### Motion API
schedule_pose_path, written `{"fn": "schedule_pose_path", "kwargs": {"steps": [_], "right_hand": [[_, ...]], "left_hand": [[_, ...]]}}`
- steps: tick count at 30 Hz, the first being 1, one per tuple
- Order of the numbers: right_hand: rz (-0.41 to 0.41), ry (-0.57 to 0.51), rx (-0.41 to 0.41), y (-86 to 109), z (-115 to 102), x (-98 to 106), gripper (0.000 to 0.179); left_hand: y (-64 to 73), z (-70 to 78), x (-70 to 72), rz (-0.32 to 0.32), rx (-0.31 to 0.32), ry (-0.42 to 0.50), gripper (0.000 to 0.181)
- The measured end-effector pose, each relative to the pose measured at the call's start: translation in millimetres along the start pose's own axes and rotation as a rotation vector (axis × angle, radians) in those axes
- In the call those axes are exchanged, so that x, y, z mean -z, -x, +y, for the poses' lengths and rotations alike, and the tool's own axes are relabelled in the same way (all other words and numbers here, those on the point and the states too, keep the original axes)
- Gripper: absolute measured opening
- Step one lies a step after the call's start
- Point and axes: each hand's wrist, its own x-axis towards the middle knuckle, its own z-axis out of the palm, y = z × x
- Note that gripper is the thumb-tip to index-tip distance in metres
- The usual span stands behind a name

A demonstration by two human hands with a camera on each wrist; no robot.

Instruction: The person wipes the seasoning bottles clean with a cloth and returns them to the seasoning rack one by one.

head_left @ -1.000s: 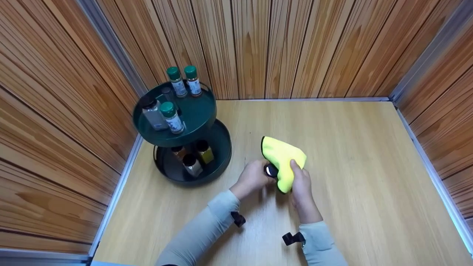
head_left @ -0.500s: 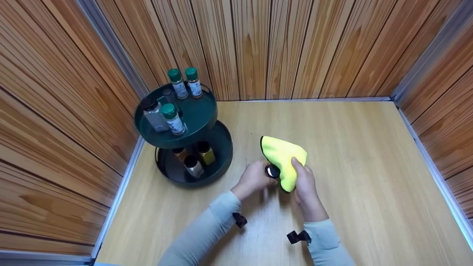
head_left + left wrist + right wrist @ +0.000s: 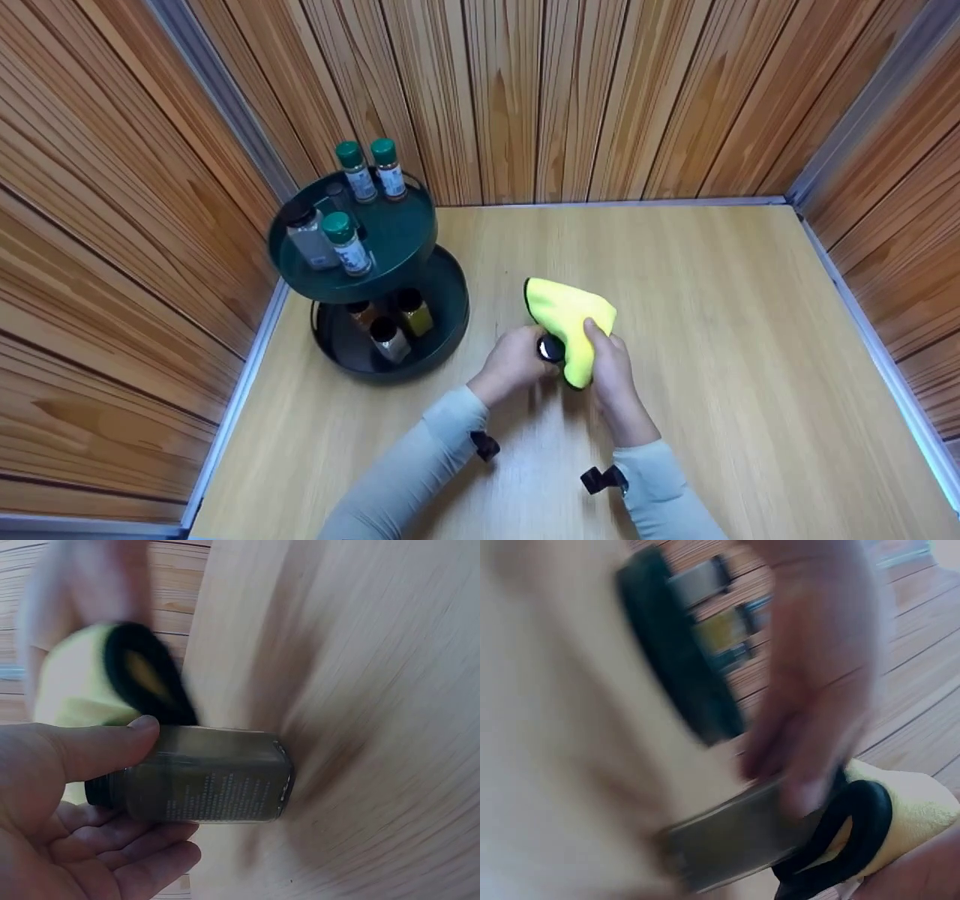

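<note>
My left hand (image 3: 516,364) grips a square spice jar (image 3: 217,776) with a black cap (image 3: 550,348), thumb on one side and fingers under the other. Fine print covers one face of the jar, whose contents look dark brownish. My right hand (image 3: 613,375) holds a folded yellow cloth (image 3: 574,315) with black edging, thumb on top of it. The cloth lies right against the jar's side near the cap, its black edge (image 3: 146,675) beside my left thumb in the left wrist view. Most of my right fingers are hidden behind the cloth.
A dark green two-tier round rack (image 3: 405,262) stands at the left. Green-capped bottles (image 3: 352,251) and a black-capped jar (image 3: 311,240) are on its top tier; several jars (image 3: 390,341) sit below. Wood-panelled walls (image 3: 510,97) enclose the table (image 3: 712,337) on the left, back and right.
The cloth and my right hand shift slightly against the jar, while my left hand keeps its grip in nearly the same place. The whole head view sways a little.
</note>
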Motion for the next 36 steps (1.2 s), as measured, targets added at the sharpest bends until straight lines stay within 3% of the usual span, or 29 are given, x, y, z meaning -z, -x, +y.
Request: {"fn": "schedule_pose_path", "kwargs": {"steps": [5,9,12,15,22,24,31,36], "right_hand": [[-0.010,0.023,0.055,3.5,3.7,0.8,0.041],[0.029,0.025,-0.017,-3.7,24.6,6.8,0.041],[0.015,0.068,-0.083,-8.3,35.7,11.8,0.042],[-0.004,0.098,-0.087,-6.3,31.8,12.6,0.045],[-0.013,-0.015,0.019,5.1,2.3,4.5,0.047],[-0.002,-0.031,0.008,2.7,6.3,4.0,0.045],[0.035,0.071,-0.079,-5.3,41.0,12.9,0.039],[0.031,-0.020,-0.022,3.6,22.9,7.3,0.044]], "left_hand": [[0.9,-1.0,-2.0,0.022,-0.030,-0.059,0.030],[0.7,-0.5,-3.7,0.002,0.002,-0.030,0.037],[0.1,-0.1,-4.1,-0.009,0.036,-0.009,0.042],[-0.1,-1.1,-4.6,-0.015,0.049,0.002,0.042],[0.6,-4.6,-5.1,0.023,0.000,0.008,0.037],[0.8,-5.2,-4.7,0.038,-0.003,0.025,0.037],[4.0,-6.6,-9.3,0.024,0.038,0.090,0.041],[4.8,-9.8,-14.0,0.054,0.008,0.089,0.041]]}}
